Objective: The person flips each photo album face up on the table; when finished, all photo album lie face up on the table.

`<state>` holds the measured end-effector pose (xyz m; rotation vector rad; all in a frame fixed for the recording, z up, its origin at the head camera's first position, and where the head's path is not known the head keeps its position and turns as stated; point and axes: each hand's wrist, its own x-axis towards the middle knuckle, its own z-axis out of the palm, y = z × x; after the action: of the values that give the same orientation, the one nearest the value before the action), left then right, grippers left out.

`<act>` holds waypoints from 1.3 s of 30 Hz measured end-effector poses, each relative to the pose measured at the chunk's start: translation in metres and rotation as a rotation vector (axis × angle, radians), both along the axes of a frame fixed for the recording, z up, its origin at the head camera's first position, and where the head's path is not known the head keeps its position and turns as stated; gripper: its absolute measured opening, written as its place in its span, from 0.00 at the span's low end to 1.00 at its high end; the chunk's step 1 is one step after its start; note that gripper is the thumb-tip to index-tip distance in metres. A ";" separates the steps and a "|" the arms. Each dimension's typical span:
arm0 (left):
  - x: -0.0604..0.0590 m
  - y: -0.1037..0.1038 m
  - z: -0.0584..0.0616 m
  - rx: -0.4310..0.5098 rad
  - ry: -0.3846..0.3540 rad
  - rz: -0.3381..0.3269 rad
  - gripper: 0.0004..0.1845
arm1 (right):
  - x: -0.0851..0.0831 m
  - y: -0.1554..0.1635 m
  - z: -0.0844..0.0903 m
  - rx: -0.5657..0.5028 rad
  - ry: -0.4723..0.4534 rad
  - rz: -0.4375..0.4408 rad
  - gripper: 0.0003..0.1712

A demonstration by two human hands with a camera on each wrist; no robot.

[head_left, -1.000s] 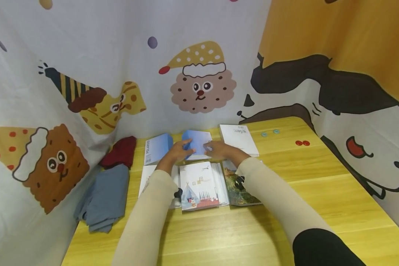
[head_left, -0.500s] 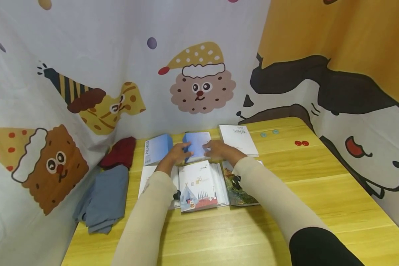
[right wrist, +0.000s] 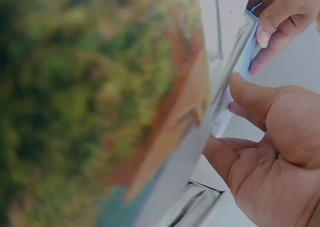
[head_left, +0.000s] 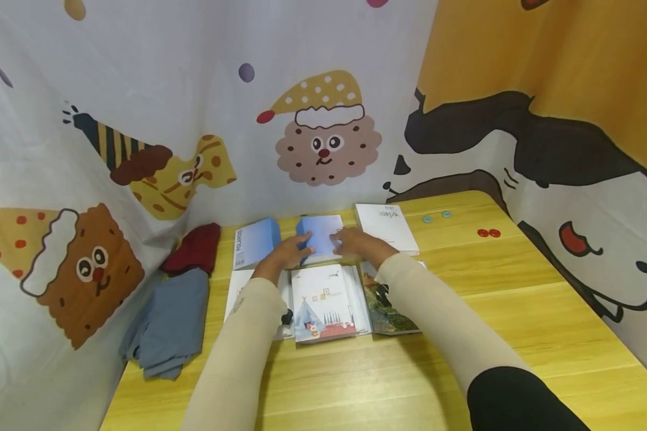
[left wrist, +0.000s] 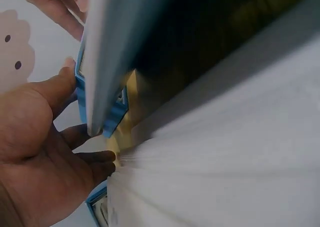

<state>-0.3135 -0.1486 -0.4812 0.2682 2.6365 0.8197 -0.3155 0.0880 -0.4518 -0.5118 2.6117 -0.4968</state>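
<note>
The left hand (left wrist: 35,157) grips a blue book's (left wrist: 112,118) edge, thumb on top.

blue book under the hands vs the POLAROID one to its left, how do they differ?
The blue book has the left hand and right hand on it; the POLAROID book is untouched. The blue book shows a plain cover; the POLAROID book shows lettering along its spine. Both are light blue.

Bare table (head_left: 517,311) lies right of the books (head_left: 323,302); cloths (head_left: 172,317) (and curtain) crowd the left.
</note>
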 end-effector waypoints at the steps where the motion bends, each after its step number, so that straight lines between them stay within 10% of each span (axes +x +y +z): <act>1: 0.001 -0.001 0.001 0.005 0.003 -0.007 0.37 | -0.001 0.000 0.000 0.006 0.009 0.011 0.35; 14: 0.004 -0.047 0.034 0.122 0.126 -0.001 0.40 | -0.001 -0.031 0.006 -0.077 0.126 0.068 0.42; 25: 0.006 -0.100 0.025 -0.015 0.063 0.035 0.47 | 0.011 -0.081 0.002 -0.206 0.083 0.083 0.40; 39: 0.007 -0.101 0.011 -0.109 0.029 0.088 0.48 | 0.017 -0.114 -0.006 -0.144 0.018 0.053 0.35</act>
<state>-0.3064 -0.2492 -0.4704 0.1368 2.7258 0.7009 -0.2986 -0.0264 -0.4582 -0.6322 2.5840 -0.6687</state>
